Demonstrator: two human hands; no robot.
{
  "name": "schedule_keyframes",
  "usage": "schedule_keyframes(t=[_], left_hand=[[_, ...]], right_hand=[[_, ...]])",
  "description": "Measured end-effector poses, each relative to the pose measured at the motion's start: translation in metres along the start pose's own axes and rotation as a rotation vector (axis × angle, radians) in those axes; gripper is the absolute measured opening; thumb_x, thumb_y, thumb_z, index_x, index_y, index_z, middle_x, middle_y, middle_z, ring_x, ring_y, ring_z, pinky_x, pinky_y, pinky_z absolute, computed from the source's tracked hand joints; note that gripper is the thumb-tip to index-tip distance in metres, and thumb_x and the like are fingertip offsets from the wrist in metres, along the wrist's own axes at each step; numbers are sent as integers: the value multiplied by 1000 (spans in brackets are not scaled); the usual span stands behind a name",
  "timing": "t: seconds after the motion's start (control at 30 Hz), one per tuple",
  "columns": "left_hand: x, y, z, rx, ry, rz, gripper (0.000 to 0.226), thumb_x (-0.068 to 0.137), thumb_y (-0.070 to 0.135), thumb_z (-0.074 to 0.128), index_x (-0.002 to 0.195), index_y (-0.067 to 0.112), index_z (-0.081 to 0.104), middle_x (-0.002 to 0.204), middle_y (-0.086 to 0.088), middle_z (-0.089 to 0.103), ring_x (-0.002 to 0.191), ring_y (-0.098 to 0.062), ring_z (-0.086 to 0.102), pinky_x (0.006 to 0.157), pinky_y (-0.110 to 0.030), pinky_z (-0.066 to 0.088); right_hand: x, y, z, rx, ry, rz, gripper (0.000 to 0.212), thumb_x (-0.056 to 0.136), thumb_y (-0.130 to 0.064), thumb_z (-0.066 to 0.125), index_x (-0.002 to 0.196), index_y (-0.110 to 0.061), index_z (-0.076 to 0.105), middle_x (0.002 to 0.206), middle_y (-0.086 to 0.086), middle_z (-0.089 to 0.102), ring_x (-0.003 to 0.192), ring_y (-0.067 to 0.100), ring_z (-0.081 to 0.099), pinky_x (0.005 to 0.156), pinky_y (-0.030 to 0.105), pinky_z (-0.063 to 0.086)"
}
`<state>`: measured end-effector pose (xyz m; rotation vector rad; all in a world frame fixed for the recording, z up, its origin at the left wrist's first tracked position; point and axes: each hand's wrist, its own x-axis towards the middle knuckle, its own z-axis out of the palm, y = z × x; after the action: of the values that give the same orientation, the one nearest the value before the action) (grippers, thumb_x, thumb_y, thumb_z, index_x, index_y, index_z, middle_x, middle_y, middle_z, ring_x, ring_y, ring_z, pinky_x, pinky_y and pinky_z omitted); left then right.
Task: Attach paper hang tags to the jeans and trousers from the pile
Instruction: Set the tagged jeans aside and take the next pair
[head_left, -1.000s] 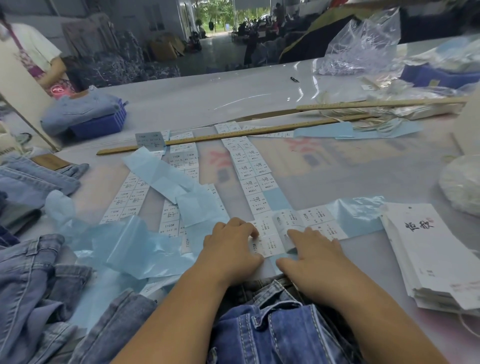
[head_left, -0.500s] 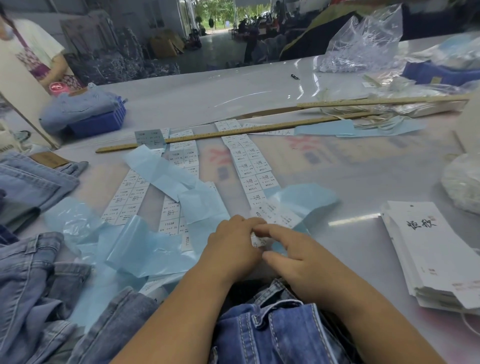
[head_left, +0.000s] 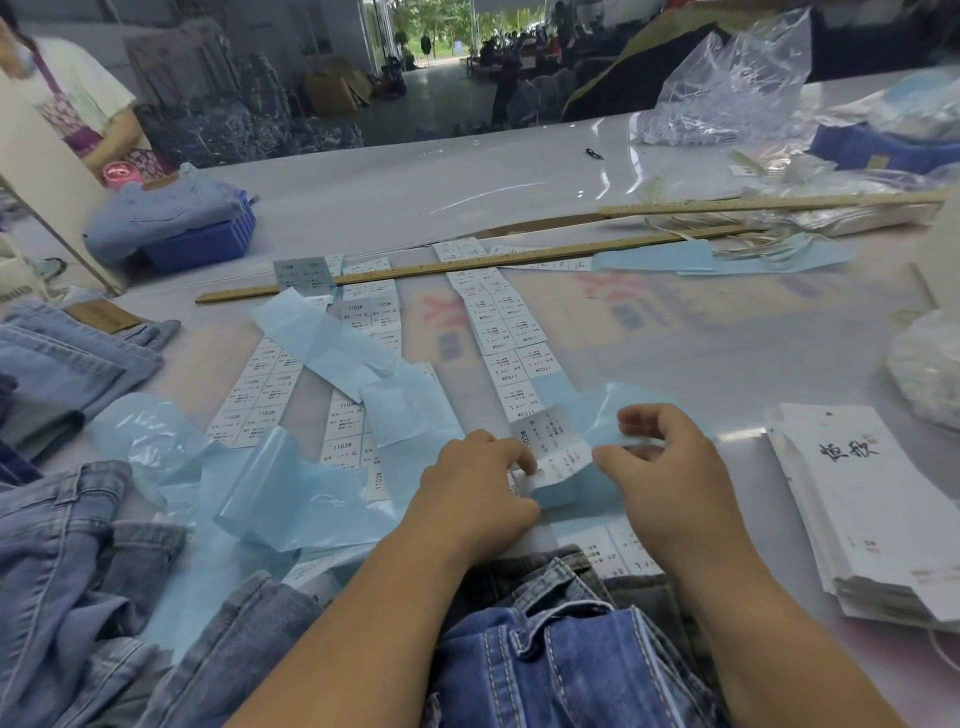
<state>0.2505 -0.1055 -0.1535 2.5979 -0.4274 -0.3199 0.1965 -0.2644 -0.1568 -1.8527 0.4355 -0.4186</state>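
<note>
My left hand presses down on the near end of a strip of white size stickers on light-blue backing. A sticker curls up between my hands, its lower edge pinched by the left fingers. My right hand pinches the blue backing paper and lifts it off the table. Dark blue jeans lie bunched under my forearms at the near edge. A stack of white paper hang tags with black characters sits to the right.
More sticker strips and loose blue backing cover the left middle. Two wooden rulers lie across the table. Light jeans are piled left, a blue bin with denim behind. Plastic bags are at the far right. A person stands far left.
My right hand has drawn the blue backing back toward me and lifted it, and a sticker now curls up between both hands. The left hand has stayed in place.
</note>
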Motion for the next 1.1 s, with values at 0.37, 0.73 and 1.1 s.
schedule_keyframes(t=[0.37, 0.73, 1.1], left_hand=[[-18, 32, -14, -210, 264, 186, 37, 71, 65, 67, 96, 38, 64, 100, 18, 49, 97, -9, 52, 92, -39, 46], [-20, 37, -12, -378, 348, 346, 19, 87, 43, 69, 80, 26, 69, 75, 9, 64, 72, -9, 60, 69, -38, 52], [-19, 38, -13, -615, 245, 167, 14, 79, 26, 63, 68, 17, 66, 55, 10, 57, 51, -1, 47, 49, -11, 39]], right_hand=[[-6, -9, -4, 294, 221, -204, 25, 79, -7, 72, 88, -28, 62, 77, -13, 70, 68, 14, 67, 63, 22, 52], [-11, -16, -2, 425, 87, -261, 28, 80, 4, 73, 89, -21, 65, 83, -2, 72, 68, 15, 67, 65, 21, 57], [-12, -18, -3, 390, 84, -264, 26, 80, 4, 73, 91, -19, 65, 81, -4, 72, 67, 16, 71, 63, 20, 57]])
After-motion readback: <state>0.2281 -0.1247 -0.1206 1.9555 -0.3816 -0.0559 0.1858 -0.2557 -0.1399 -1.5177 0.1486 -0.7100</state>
